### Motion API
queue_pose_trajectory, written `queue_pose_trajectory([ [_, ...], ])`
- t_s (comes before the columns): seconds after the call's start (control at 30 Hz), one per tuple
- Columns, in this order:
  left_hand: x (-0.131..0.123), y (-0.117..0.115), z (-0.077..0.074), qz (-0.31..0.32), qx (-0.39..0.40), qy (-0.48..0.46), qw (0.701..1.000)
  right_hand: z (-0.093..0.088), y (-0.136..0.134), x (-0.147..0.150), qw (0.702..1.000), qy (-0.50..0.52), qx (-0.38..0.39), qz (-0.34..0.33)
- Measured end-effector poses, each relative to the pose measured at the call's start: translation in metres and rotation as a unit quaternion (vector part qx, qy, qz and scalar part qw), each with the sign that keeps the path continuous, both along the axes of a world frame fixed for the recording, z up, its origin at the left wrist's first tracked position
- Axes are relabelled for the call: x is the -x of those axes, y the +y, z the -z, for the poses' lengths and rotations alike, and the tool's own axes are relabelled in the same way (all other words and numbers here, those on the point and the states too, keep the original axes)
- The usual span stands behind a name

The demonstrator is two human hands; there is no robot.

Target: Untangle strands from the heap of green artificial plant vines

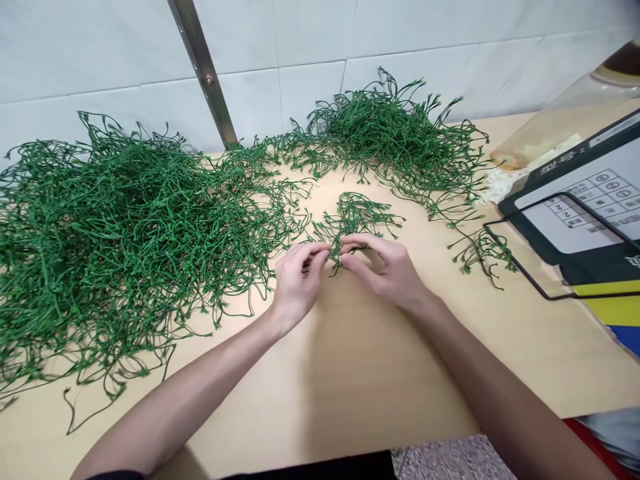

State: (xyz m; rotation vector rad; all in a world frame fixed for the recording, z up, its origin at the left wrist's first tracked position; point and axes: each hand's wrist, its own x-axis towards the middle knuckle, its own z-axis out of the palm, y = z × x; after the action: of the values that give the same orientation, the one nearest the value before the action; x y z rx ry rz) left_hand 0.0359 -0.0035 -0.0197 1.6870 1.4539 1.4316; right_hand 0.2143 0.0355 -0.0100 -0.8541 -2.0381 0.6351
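Observation:
My left hand (pixel 296 280) and my right hand (pixel 387 268) meet at the middle of a light wooden table (pixel 360 373). Both pinch a small bunch of green plastic sprigs (pixel 353 217) that fans out just beyond the fingertips. A big tangled heap of the same green sprigs (pixel 110 233) covers the table's left side, close to my left hand. Another heap (pixel 400 140) lies at the back, near the tiled wall.
One loose sprig (pixel 480 252) lies to the right of my hands. A black printed box with a thin black wire frame (pixel 575 213) stands at the right edge, a clear plastic bag (pixel 560 133) behind it. A slanted metal bar (pixel 205 73) runs up the white tiled wall.

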Motion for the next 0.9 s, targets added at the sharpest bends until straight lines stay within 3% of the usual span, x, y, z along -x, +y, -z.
queue_pose_trajectory([
  [0.13, 0.001, 0.0, 0.005, 0.047, -0.043, 0.046, 0.997, 0.007, 0.003, 0.006, 0.998, -0.032, -0.048, 0.036],
  [0.3, -0.001, -0.002, 0.006, 0.104, 0.001, 0.007, 0.995, 0.009, 0.005, 0.006, 0.998, -0.033, -0.033, 0.041],
  [0.43, -0.003, -0.003, 0.006, 0.058, 0.015, -0.01, 0.998, 0.008, 0.008, 0.003, 0.997, 0.007, 0.045, 0.057],
  [0.57, -0.002, -0.002, 0.005, -0.022, 0.02, 0.051, 0.998, 0.009, 0.01, 0.0, 0.986, 0.072, 0.134, 0.063],
  [0.7, 0.0, -0.001, 0.004, -0.082, 0.001, 0.083, 0.993, 0.009, 0.012, -0.002, 0.986, 0.078, 0.138, 0.048],
  [0.8, 0.0, -0.001, 0.002, -0.086, -0.022, 0.08, 0.993, 0.008, 0.011, -0.002, 0.987, 0.081, 0.135, 0.032],
  [0.9, 0.0, -0.001, -0.001, -0.071, -0.043, 0.073, 0.994, 0.006, 0.008, 0.001, 0.976, 0.109, 0.183, 0.048],
])
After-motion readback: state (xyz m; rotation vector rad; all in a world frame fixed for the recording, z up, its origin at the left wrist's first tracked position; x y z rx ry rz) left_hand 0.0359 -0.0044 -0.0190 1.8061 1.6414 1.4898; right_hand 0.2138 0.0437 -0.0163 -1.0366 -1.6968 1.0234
